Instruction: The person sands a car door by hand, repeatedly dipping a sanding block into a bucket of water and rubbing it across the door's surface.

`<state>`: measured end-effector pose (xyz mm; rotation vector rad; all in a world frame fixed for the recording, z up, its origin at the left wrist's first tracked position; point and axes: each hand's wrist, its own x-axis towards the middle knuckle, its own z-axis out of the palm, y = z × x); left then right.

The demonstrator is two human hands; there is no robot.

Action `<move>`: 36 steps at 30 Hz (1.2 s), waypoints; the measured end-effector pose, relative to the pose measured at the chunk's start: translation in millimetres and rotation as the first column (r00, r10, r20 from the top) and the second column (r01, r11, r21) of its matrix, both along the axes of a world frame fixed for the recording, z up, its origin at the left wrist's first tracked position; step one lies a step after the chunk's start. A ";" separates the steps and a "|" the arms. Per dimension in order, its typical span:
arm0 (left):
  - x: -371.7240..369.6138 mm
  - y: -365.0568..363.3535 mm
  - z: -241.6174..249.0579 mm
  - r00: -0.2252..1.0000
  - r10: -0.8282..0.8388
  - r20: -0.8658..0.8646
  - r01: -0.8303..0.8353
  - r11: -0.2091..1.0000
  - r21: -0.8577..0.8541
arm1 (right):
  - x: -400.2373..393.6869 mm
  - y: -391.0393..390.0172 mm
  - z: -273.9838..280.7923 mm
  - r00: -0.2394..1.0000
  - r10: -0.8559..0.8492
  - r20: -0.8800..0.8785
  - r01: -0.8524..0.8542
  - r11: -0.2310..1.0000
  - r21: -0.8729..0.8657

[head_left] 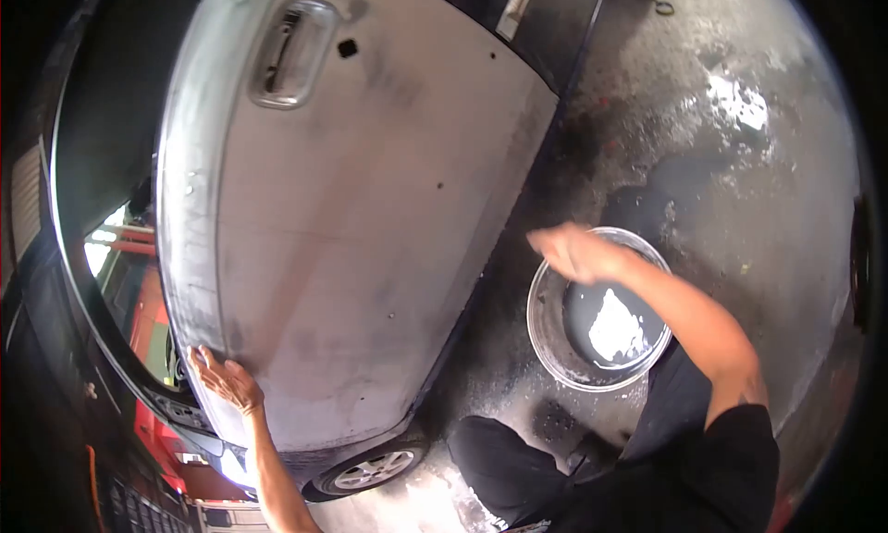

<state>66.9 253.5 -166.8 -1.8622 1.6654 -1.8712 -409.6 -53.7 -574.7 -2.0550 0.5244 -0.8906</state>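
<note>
My left hand lies with its fingers spread on the upper edge of a car door, just below the window. The door is dull grey, sanded-looking, with small holes and patchy marks. Over the rim of a round metal bucket is my right hand, its fingers smeared by motion. Whether it holds anything does not show. Dark water in the bucket reflects a bright patch of light. A recessed door handle sits near the top of the view, beside a dark square hole.
The bucket stands on a wet, stained concrete floor close to my bent legs. A car wheel is below the door's lower corner. The car window runs along the left. A dark panel adjoins the door at the top.
</note>
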 end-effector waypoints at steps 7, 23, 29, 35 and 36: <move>-54.0 -99.4 97.7 0.983 -0.043 -0.179 0.062 0.993 0.097 | -10.1 63.2 -115.0 0.275 0.196 -0.941 -0.323 0.941 0.101; -70.7 -168.8 112.4 0.923 -0.031 -0.384 -0.041 0.983 -0.178 | -43.7 -65.7 177.9 0.660 -0.551 0.511 0.617 0.785 0.050; -126.1 -153.3 107.3 0.894 -0.164 -0.417 0.057 0.965 -0.257 | 26.5 -84.7 244.2 0.503 -0.570 0.649 0.839 0.504 -0.207; -120.7 -165.3 114.5 0.698 -0.390 -0.601 0.196 0.911 -0.363 | 25.8 -115.4 113.8 0.428 -0.845 0.319 0.864 0.487 0.130; -112.5 -166.8 113.5 0.671 -0.427 -0.607 0.204 0.893 -0.402 | 19.1 -116.6 172.5 0.428 -0.802 0.416 0.834 0.528 0.161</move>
